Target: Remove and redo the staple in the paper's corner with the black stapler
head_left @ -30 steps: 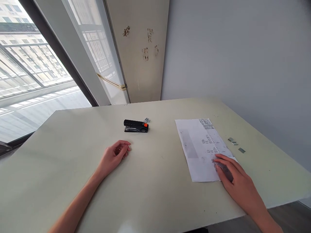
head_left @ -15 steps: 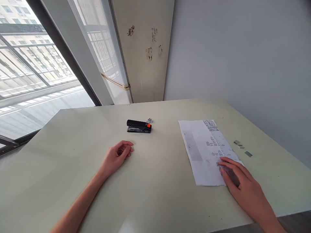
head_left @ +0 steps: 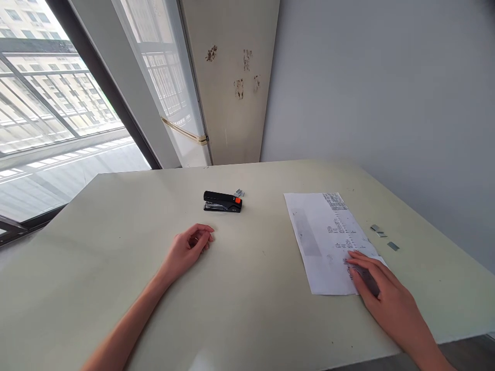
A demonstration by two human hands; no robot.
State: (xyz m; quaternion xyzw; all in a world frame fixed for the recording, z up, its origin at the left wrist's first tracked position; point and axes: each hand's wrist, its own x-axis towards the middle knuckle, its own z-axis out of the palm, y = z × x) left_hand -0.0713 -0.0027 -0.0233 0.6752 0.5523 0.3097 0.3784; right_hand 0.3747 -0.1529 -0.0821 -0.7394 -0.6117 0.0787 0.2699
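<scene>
My left hand (head_left: 190,248) rests on its side on the table, fingers loosely curled in and thumb near the fingertips; nothing shows in it. Just beyond it lies a black stapler (head_left: 222,201) with an orange-red patch at its right end. On the right, my right hand (head_left: 381,288) lies over the lower right corner of a printed sheet of paper (head_left: 309,232), fingers stretched and slightly bent, not gripping it. The paper lies flat, with print along its right half and a grey block on its left.
Small strips of staples (head_left: 240,192) lie behind the stapler, and several more staple strips (head_left: 393,246) sit right of the paper. The pale table (head_left: 247,319) meets a grey wall (head_left: 379,82) at the right. A window (head_left: 54,98) stands at the left.
Both hands, the stapler and the paper stay where they were on the table. Only the camera view has shifted very slightly.
</scene>
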